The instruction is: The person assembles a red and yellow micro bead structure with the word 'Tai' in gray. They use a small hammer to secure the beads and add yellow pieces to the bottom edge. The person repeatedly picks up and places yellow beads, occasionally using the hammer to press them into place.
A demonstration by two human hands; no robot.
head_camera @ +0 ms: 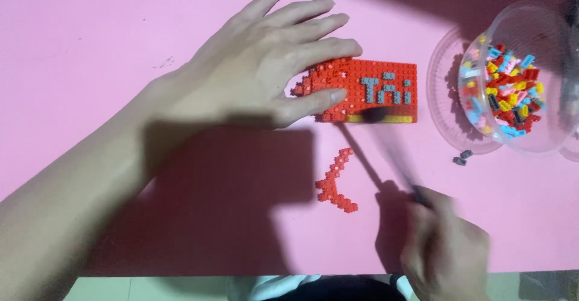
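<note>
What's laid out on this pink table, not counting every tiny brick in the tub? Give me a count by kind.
Flat red brick panel with grey blocks, under the left hand: 1
Loose red brick strip: 1
Clear tub of mixed bricks: 1
Clear lid under the tub: 1
Stray dark bricks: 2
Thin dark tool, blurred, in the right hand: 1
Total: 7

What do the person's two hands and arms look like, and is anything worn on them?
Both are bare. The left hand and its forearm show no sleeve, glove, ring, watch or bracelet. The right hand is blurred; no glove or sleeve shows on it, and only the hand and wrist are in view. Rings there cannot be judged.
</note>
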